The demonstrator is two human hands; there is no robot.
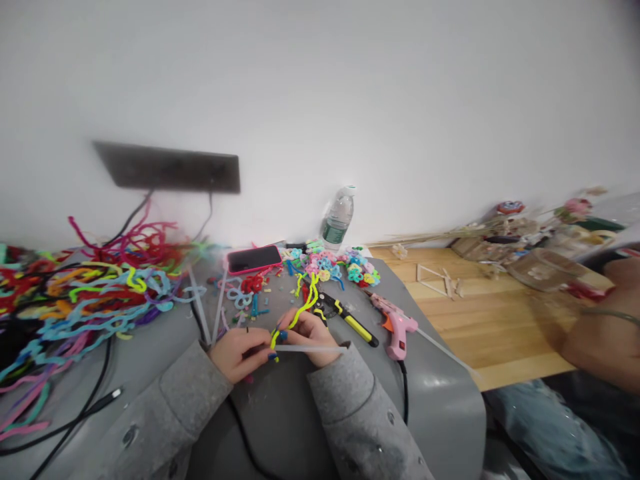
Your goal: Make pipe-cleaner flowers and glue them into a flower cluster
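Between my two hands is a bent yellow pipe cleaner [303, 308], its looped end rising up and to the right. My left hand [243, 353] pinches its lower end between thumb and fingers. My right hand [311, 335] is closed on the same pipe cleaner a little higher, fingers curled. A pale glue stick [313, 349] lies across below the right hand's fingers; whether that hand touches it I cannot tell. Close to the right are yellow-and-black pliers [356, 325] and a pink glue gun [397, 328] with a pale stick out of its back.
A heap of coloured pipe cleaners [100, 300] covers the left side. Behind my hands are a phone [255, 259], small pipe-cleaner flowers [330, 263] and a water bottle [339, 219]. Black cables [95, 407] cross the grey table. At right, another person's arm [607, 327] is over a wooden table [480, 327].
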